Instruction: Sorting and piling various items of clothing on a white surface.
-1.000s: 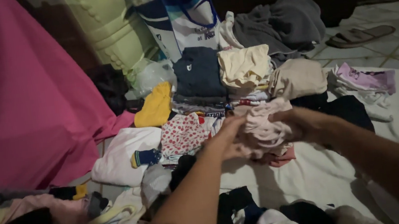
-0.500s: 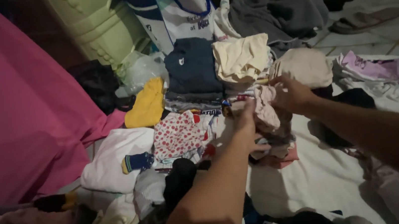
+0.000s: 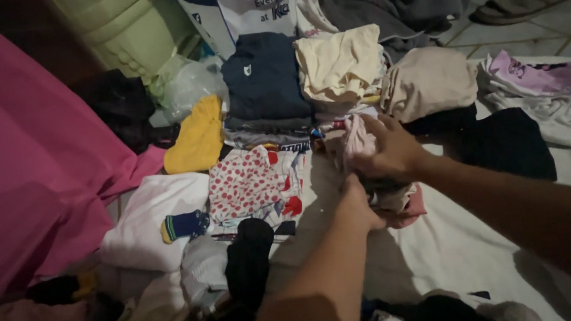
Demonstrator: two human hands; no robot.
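Pale pink cloth (image 3: 358,141) sits bunched in the right hand (image 3: 388,150), fingers curled around it, left hand (image 3: 359,206) gripping its lower edge, beside a navy folded stack (image 3: 266,80), below a white-and-blue printed bag (image 3: 246,3) and green plastic tub (image 3: 130,24).

Your two hands (image 3: 373,172) meet at the frame's centre on a small garment (image 3: 358,138), folded stacks (image 3: 305,79) just above them, a spotted piece (image 3: 249,182) to their left, a draped cloth (image 3: 5,156) filling the left edge, a sandal (image 3: 525,2) upper right.
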